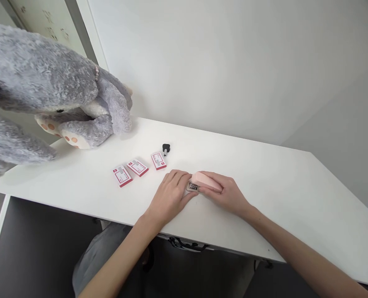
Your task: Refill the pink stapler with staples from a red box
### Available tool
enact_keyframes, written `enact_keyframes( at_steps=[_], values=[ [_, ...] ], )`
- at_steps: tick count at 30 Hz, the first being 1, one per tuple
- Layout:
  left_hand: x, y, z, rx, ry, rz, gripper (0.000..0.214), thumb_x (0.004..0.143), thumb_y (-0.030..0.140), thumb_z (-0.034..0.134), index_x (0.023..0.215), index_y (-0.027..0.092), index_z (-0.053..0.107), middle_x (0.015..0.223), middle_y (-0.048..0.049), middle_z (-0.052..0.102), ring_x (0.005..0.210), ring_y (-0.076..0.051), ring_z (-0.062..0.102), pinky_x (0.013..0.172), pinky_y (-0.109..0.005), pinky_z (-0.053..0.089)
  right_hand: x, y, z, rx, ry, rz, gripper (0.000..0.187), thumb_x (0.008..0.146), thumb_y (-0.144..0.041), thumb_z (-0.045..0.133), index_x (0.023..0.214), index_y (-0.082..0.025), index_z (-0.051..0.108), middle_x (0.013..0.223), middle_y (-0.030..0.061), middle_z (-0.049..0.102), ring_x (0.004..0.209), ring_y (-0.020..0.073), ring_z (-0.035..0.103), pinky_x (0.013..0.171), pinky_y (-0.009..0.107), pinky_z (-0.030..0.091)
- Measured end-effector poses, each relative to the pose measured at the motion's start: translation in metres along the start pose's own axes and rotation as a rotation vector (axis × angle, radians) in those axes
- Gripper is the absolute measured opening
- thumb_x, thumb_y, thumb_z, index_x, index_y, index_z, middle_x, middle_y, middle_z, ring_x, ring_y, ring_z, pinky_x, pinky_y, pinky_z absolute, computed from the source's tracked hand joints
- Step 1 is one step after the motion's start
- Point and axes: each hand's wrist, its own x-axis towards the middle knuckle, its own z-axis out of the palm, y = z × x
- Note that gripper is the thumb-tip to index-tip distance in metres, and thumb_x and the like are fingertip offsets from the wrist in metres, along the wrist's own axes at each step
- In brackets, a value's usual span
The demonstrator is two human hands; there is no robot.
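My right hand (pixel 224 192) is closed around a smooth, rounded pink stapler (pixel 204 181), held low over the desk. Beside its front end is a small light-rimmed box (pixel 187 187) with a dark inside crossed by bright, metal-looking pieces. My left hand (pixel 171 194) curves around this box, fingers behind and thumb in front. Both hands meet there, and the fingers partly hide both things. Left of my hands lie a red-and-white box (pixel 158 160) and two similar ones, (pixel 137 167) being the middle box. A black-handled piece with a metal end (pixel 165 149) lies behind the nearest box.
A large grey plush animal (pixel 90 128) sits at the left end of the white desk (pixel 249 178). The wall (pixel 218 70) rises behind the desk. A dark handle or bracket (pixel 188 245) shows under the front edge, near my clothed leg (pixel 101 252).
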Motion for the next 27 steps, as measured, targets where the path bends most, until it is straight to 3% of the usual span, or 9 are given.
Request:
enact_keyframes(
  at_steps=[3, 7, 11, 14, 18, 22, 27],
  values=[
    [-0.001, -0.001, 0.000, 0.023, 0.090, -0.030, 0.042, 0.101, 0.045, 0.061, 0.135, 0.020, 0.055, 0.134, -0.0140, 0.065, 0.127, -0.032, 0.057, 0.108, -0.051, 0.049, 0.003, 0.003, -0.002, 0.025, 0.060, 0.047, 0.042, 0.096, -0.045, 0.070, 0.136, -0.035, 0.068, 0.134, 0.0025, 0.074, 0.124, 0.0322, 0.070, 0.107, 0.049, 0.057],
    [-0.002, -0.004, 0.000, 0.102, 0.200, -0.133, 0.037, 0.102, 0.040, 0.059, 0.133, 0.020, 0.055, 0.138, -0.0155, 0.061, 0.135, -0.034, 0.051, 0.115, -0.054, 0.045, 0.005, 0.012, -0.006, 0.042, 0.160, 0.128, 0.051, 0.097, -0.044, 0.067, 0.148, -0.037, 0.059, 0.149, 0.0030, 0.064, 0.137, 0.0332, 0.062, 0.113, 0.054, 0.053],
    [-0.007, -0.012, -0.004, 0.248, 0.239, -0.273, 0.037, 0.100, 0.033, 0.057, 0.133, 0.017, 0.055, 0.151, -0.0222, 0.050, 0.149, -0.043, 0.036, 0.119, -0.065, 0.037, 0.005, 0.017, -0.009, 0.051, 0.109, 0.183, 0.070, 0.099, -0.041, 0.064, 0.163, -0.039, 0.037, 0.163, 0.0050, 0.050, 0.144, 0.0343, 0.055, 0.115, 0.060, 0.049],
    [-0.016, -0.023, -0.014, 0.369, 0.266, -0.362, 0.044, 0.097, 0.035, 0.059, 0.136, 0.016, 0.054, 0.160, -0.0227, 0.041, 0.156, -0.049, 0.023, 0.123, -0.077, 0.017, 0.003, 0.017, -0.008, 0.062, 0.070, 0.216, 0.084, 0.098, -0.047, 0.065, 0.169, -0.041, 0.019, 0.171, 0.0060, 0.037, 0.150, 0.0348, 0.047, 0.119, 0.064, 0.043],
    [-0.031, -0.043, -0.033, 0.454, 0.305, -0.478, 0.053, 0.096, 0.043, 0.058, 0.142, 0.019, 0.052, 0.169, -0.0203, 0.032, 0.158, -0.054, 0.012, 0.119, -0.085, 0.006, 0.003, 0.018, -0.004, 0.119, 0.092, 0.203, 0.090, 0.097, -0.057, 0.065, 0.169, -0.041, 0.015, 0.174, 0.0054, 0.030, 0.157, 0.0342, 0.036, 0.125, 0.063, 0.033],
    [-0.037, -0.053, -0.043, 0.501, 0.163, -0.556, 0.060, 0.099, 0.048, 0.050, 0.150, 0.016, 0.051, 0.170, -0.0211, 0.030, 0.156, -0.060, 0.012, 0.115, -0.087, 0.015, 0.006, 0.012, -0.004, 0.156, 0.103, 0.260, 0.088, 0.098, -0.066, 0.058, 0.170, -0.040, 0.016, 0.176, 0.0032, 0.025, 0.160, 0.0320, 0.030, 0.129, 0.059, 0.027],
    [-0.033, -0.055, -0.044, 0.497, -0.024, -0.450, 0.057, 0.103, 0.040, 0.042, 0.157, 0.020, 0.049, 0.169, -0.0158, 0.037, 0.155, -0.054, 0.023, 0.120, -0.076, 0.025, 0.009, 0.005, -0.007, 0.236, 0.108, 0.316, 0.082, 0.100, -0.075, 0.043, 0.169, -0.037, 0.022, 0.176, -0.0006, 0.023, 0.163, 0.0285, 0.022, 0.133, 0.052, 0.017]
  ],
)
